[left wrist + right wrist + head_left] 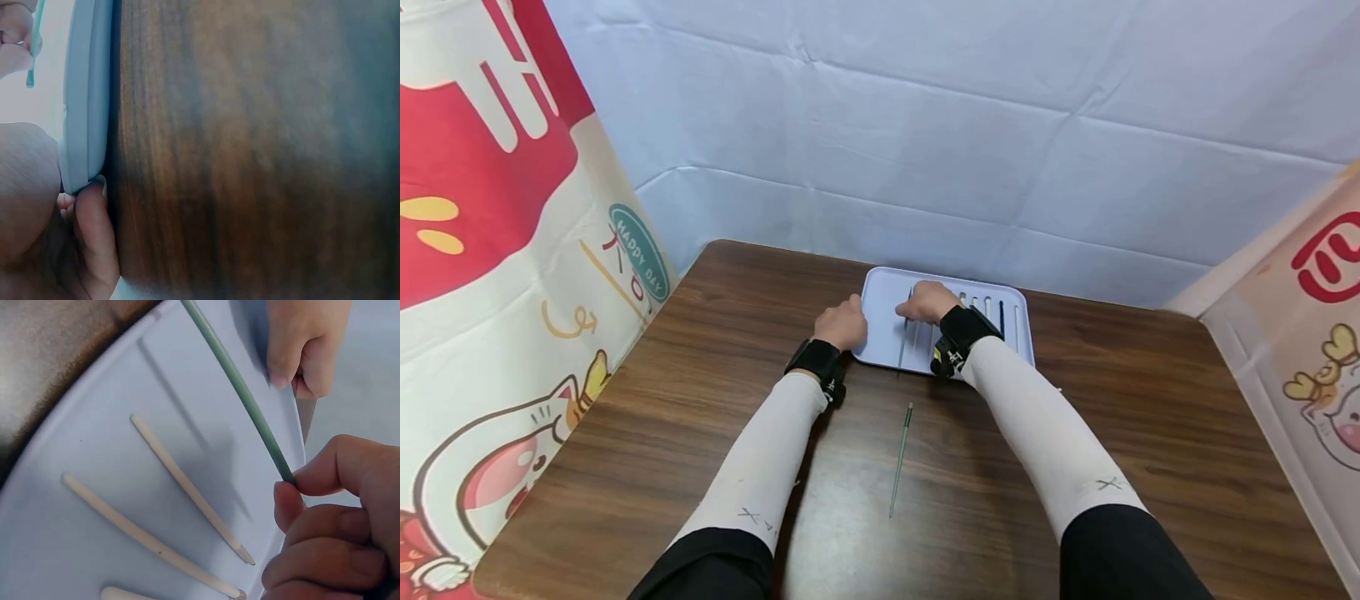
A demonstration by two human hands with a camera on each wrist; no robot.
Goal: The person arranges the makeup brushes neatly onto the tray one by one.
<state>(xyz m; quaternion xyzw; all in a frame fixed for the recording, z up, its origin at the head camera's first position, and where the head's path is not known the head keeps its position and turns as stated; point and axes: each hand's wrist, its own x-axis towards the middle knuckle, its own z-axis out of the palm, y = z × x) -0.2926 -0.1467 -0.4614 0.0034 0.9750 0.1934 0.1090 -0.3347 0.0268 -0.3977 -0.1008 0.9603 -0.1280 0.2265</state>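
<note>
My right hand (927, 302) pinches one end of a slender green stick (244, 394) between thumb and fingertip. The stick slants over the left part of a pale, shallow tray (883, 312), its shadow lying on the tray floor. At the tray's left edge, my left hand (841, 323) grips the rim; in the left wrist view its fingers (95, 228) curl at the tray's corner. Pale wooden-looking sticks (187, 490) with greyish tips lie side by side in the tray, partly hidden by my right hand and wrist in the head view.
A second green stick (900, 458) lies on the brown wooden table (760, 317) between my forearms. Toward the tray's right end rests a dark blue stick (1002, 319) among pale ones. A white cloth (925, 125) hangs behind the table, with printed cloths at both sides.
</note>
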